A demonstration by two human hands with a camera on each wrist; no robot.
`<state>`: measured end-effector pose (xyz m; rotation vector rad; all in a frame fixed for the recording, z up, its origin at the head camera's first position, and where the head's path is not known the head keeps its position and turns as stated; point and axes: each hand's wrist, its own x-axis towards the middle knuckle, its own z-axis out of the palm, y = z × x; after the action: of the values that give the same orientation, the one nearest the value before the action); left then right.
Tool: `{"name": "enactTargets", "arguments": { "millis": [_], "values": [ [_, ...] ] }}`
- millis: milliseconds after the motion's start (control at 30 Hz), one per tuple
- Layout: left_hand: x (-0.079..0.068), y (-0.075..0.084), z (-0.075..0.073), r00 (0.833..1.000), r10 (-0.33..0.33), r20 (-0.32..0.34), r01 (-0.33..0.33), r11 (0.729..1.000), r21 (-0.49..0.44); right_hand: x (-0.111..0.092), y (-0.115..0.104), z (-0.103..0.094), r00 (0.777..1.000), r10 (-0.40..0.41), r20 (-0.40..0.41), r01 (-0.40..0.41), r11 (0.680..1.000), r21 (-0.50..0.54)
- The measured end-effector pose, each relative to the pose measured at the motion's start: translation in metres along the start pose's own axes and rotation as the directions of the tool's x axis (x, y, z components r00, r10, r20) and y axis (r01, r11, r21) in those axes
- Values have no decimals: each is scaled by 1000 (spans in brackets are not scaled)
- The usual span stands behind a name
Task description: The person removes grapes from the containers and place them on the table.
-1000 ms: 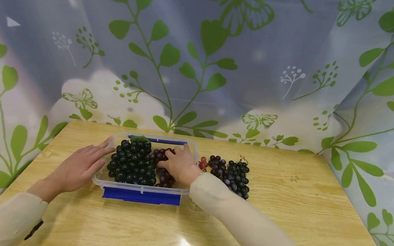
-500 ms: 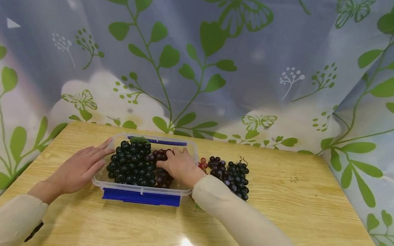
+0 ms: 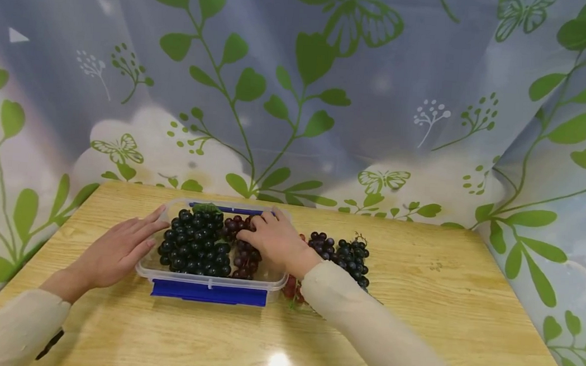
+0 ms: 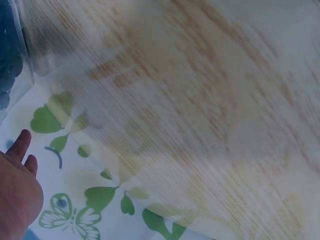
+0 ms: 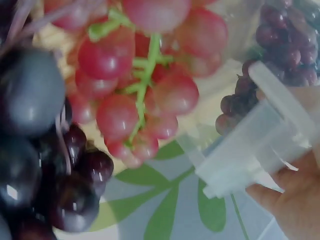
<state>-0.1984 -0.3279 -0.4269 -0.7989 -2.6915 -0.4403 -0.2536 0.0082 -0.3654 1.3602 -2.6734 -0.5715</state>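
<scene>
Black grapes point(image 3: 193, 247) and dark red grapes point(image 3: 245, 261) sit in a clear box point(image 3: 241, 284) on a table point(image 3: 440, 326).
The left hand point(image 3: 117, 250), fingers straight, holds nothing at the box's left edge. The right hand point(image 3: 281, 241), thumb and fingers apart, is by the dark red grapes; I can't tell if it touches them. More grapes point(image 3: 351, 259) lie beside the box.

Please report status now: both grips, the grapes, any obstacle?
Left grip: fingers extended, left side of box. Right grip at dark red grapes inside, hold unclear. Black grapes beside them; no obstacle seen.
</scene>
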Motion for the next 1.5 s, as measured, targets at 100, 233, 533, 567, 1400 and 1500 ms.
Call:
{"name": "enactTargets", "arguments": {
  "millis": [100, 233, 533, 567, 1400, 1500],
  "values": [
    [0, 0, -1, 1000, -8, 6, 8, 1000, -5, -7, 9, -4, 995, -29, -91, 29, 1000, 1],
    [-1, 0, -2, 1000, -19, 11, 19, 1000, -7, -13, 17, -5, 983, -46, -177, 52, 998, 26],
    [-1, -1, 1, 1000, -2, 6, 2, 1000, -10, -24, 28, -8, 955, -22, -295, 50, 995, 88],
    [0, -1, 1, 1000, -1, 5, 1, 1000, -9, -25, 30, -9, 951, -19, -310, 52, 994, 96],
    [0, 0, -2, 1000, 8, 19, -8, 1000, 10, -112, 104, -8, 834, 115, -539, 41, 962, 268],
    [1, -1, -1, 1000, 13, 17, -14, 999, 35, -128, 113, -1, 835, 144, -531, 13, 960, 280]
  ]
}}
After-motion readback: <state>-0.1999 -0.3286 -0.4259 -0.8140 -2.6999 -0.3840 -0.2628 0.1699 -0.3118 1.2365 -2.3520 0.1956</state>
